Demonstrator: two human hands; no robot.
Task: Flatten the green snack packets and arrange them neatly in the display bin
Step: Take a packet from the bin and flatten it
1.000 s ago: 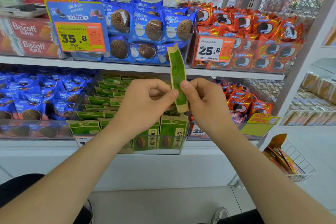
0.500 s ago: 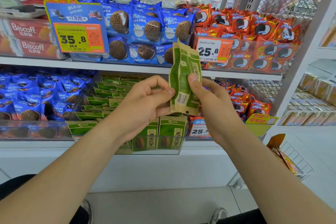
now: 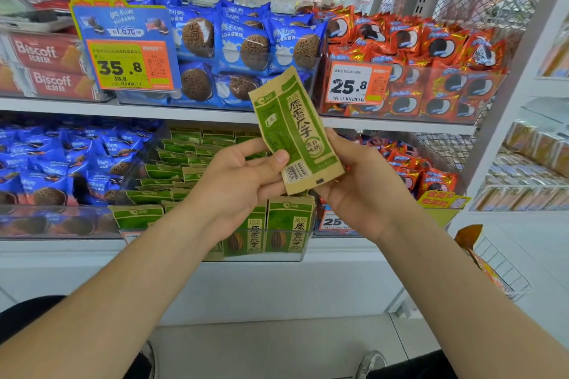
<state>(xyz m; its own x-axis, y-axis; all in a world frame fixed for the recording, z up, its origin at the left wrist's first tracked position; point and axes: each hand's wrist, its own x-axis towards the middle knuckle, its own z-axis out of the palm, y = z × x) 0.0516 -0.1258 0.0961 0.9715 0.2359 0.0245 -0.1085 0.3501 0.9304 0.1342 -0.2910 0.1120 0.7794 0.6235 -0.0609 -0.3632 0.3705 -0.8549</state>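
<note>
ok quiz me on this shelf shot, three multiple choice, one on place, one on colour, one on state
1. Where is the display bin?
A. on the lower shelf, right of the blue packets
B. on the top shelf
C. on the floor

2. What colour are the packets behind the 25.8 price tag?
A. green
B. orange-red
C. blue

3. How is the raised green packet held?
A. by one hand alone
B. it lies in the bin
C. both hands hold it

Answers:
1. A, the bin stands on the lower shelf beside the blue packets.
2. B, orange-red packets fill that bin.
3. C, the left hand and right hand both grip its lower end.
</note>
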